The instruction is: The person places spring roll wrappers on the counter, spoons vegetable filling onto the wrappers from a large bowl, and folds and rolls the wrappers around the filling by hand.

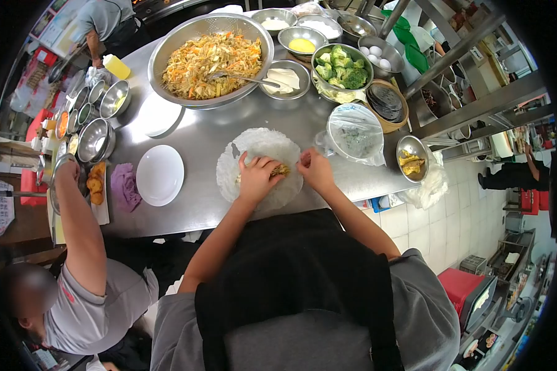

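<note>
On the steel table in front of me lies a thin, translucent round wrapper (231, 164) with a ragged edge. Shredded filling (282, 169) sits in its middle, partly hidden by my left hand (260, 178). The fingers of that hand are curled over the filling, pressing it against the wrapper. My right hand (316, 171) pinches the wrapper's right edge between thumb and fingers. Beyond them, a large steel bowl (161, 83) holds a heap of shredded vegetables and noodles (213, 59) with a spoon (247, 78) in it.
Left stand a white plate (160, 175), a purple cloth (125, 187) and several steel bowls; a co-worker's arm (77, 216) reaches among them. Right are a broccoli bowl (346, 68), a plastic-covered tub (355, 134), a bowl of eggs (377, 57) and a metal shelf frame (458, 74).
</note>
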`<state>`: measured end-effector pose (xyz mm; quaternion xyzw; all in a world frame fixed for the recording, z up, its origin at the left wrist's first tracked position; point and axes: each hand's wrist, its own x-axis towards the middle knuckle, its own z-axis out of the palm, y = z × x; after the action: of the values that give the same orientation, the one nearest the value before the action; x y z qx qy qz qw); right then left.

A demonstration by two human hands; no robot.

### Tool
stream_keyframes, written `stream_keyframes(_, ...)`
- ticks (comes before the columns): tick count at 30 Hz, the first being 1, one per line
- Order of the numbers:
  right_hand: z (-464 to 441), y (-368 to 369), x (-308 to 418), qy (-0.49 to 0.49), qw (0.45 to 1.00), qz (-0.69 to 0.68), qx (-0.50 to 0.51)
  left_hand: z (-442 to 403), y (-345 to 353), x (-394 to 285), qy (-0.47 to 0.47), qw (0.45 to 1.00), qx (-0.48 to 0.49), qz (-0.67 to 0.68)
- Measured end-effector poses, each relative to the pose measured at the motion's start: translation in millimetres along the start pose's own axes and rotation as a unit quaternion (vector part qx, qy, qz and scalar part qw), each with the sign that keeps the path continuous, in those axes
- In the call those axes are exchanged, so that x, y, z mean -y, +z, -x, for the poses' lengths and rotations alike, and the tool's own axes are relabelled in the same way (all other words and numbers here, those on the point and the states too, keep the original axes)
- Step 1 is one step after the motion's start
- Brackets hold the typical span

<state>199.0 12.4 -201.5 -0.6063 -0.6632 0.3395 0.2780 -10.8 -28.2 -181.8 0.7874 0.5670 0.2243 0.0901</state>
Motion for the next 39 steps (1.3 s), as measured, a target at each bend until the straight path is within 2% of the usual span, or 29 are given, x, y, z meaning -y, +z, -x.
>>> stream_keyframes(5, 0, 0, 7, -0.001, 0.999, -0.035, 0.01, 6, -10, -3, 0.003, 1.0, -0.02, 0.008)
stream_keyframes(8, 2, -7, 31, -0.01, 0.998, -0.06, 0.014, 9, -26, -3, -0.036, 0.997, -0.05, 0.041)
stream_keyframes(11, 2, 0, 48, -0.032, 0.992, -0.113, 0.043, 8, -38, 5, -0.112, 0.99, -0.057, 0.057)
stream_keyframes(14, 3, 14, 60, -0.052, 0.986, -0.142, 0.066, 0, -40, 11, -0.228, 0.92, -0.037, 0.317)
stream_keyframes(17, 3, 23, 67, -0.065, 0.986, -0.14, 0.066, -4, -30, 20, -0.231, 0.906, -0.02, 0.353)
stream_keyframes(20, 4, 32, 61, -0.067, 0.986, -0.137, 0.064, -10, -32, 17, -0.261, 0.913, 0.022, 0.312)
stream_keyframes(28, 10, 27, 62, -0.044, 0.989, -0.121, 0.073, -24, -23, 12, -0.282, 0.927, 0.049, 0.242)
stream_keyframes(34, 8, 12, 56, -0.022, 0.982, -0.16, 0.097, -28, -25, 12, -0.286, 0.937, 0.072, 0.189)
stream_keyframes(37, -3, 11, 42, -0.084, 0.981, -0.171, 0.043, -27, -28, 11, -0.281, 0.94, 0.073, 0.179)
stream_keyframes(39, -3, 3, 45, -0.121, 0.983, -0.106, 0.085, -27, -28, 10, -0.278, 0.942, 0.073, 0.174)
